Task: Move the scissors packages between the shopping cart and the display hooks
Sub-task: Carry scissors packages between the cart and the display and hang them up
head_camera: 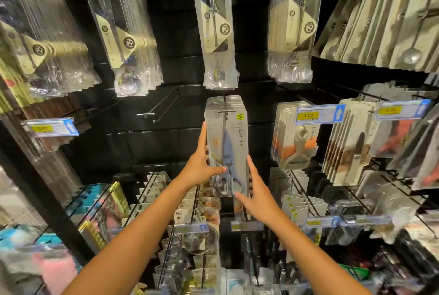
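A grey scissors package (234, 142) with blue-grey scissors inside hangs at the front of a stack on a display hook (226, 111) in the middle of the wall. My left hand (202, 166) grips its left edge, thumb across the front near the scissors' pivot, fingers reaching up along the side. My right hand (255, 190) holds the lower right corner, thumb under the scissor handles. Several more identical packages hang behind it on the same hook. The shopping cart is out of view.
An empty double-prong hook (164, 104) juts out to the left. Spoon packages (217, 31) hang just above. Peeler packages (297, 138) with a blue price tag (319, 114) hang to the right. More hooks with goods crowd the rows below.
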